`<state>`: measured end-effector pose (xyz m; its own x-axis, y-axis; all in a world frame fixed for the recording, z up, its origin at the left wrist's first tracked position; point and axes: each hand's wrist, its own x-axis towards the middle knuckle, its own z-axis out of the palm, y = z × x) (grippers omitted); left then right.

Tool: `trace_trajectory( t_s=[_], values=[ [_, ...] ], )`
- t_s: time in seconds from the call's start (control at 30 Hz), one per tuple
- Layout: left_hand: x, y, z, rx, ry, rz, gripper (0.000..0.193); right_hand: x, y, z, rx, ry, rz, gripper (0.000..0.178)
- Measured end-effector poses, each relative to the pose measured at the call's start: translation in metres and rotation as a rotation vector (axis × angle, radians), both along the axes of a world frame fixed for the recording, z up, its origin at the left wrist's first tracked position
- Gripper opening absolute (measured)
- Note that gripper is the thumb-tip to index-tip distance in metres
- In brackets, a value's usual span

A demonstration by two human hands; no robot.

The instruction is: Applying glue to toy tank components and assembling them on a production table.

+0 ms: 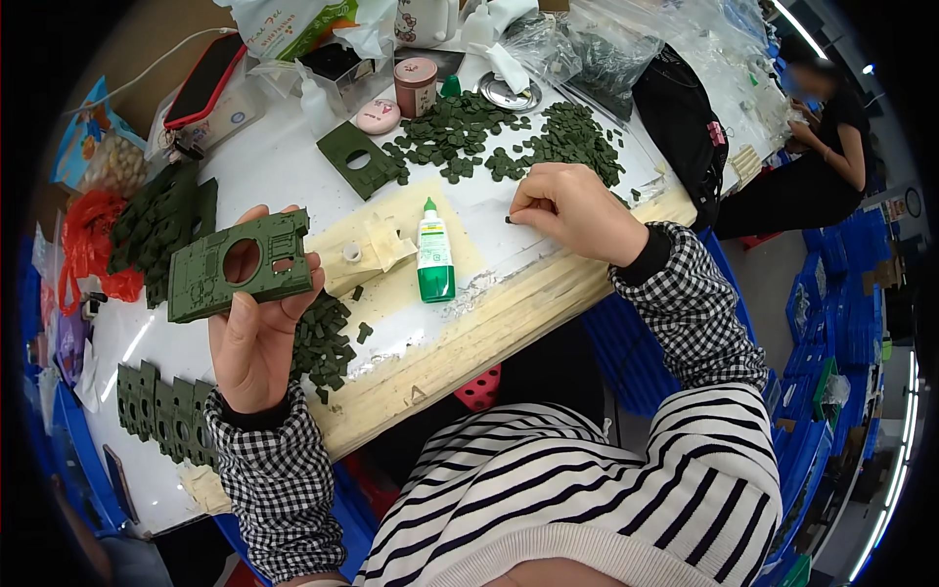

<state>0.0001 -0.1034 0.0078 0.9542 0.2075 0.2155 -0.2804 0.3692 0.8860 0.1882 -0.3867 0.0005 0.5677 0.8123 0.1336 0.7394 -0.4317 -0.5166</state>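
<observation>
My left hand (256,338) grips a dark green plastic model tank hull (210,277), raised above the table with its large round hole facing up. Over the table's right side, my right hand (565,210) pinches a tiny dark piece (509,220) between thumb and fingertips. A glue bottle (435,256), white with a green nozzle and green base, lies between my hands. Below the left hand's fingers is a pile of small green parts (323,338). Farther back, larger heaps of small green pieces (577,137) spread out near another green hull part (354,161).
More green hulls stand in a row (166,411) at the near left and in a stack (161,225) behind it. A pink tin (416,86), a red-edged phone (205,80) and plastic bags (587,49) line the back. A black bag (680,117) lies right; another person (827,147) sits beyond.
</observation>
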Motion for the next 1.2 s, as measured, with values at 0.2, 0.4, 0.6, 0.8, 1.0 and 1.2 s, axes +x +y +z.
trace_trajectory(
  t_s=[0.2, 0.4, 0.6, 0.8, 1.0, 1.2],
  values=[
    [0.000, 0.002, -0.001, 0.015, -0.005, 0.016, 0.070, -0.004, -0.001, -0.001, 0.098, -0.121, 0.030, 0.008],
    [0.001, 0.000, -0.004, 0.020, -0.008, 0.021, 0.070, -0.001, -0.006, 0.003, 0.173, 0.154, -0.054, 0.007],
    [0.004, -0.012, 0.008, 0.048, 0.046, -0.002, 0.069, -0.003, 0.007, 0.010, 0.289, 0.369, -0.037, 0.008],
    [0.007, -0.010, 0.011, -0.003, 0.087, -0.090, 0.067, -0.008, 0.040, 0.039, 0.323, 0.435, 0.112, 0.007],
    [0.008, -0.004, 0.016, -0.197, 0.152, -0.151, 0.067, -0.015, 0.102, 0.069, 0.438, 0.196, 0.357, 0.011],
    [0.007, 0.001, 0.013, -0.234, 0.154, -0.121, 0.064, -0.025, 0.125, 0.055, 0.558, 0.315, 0.333, 0.014]
  ],
)
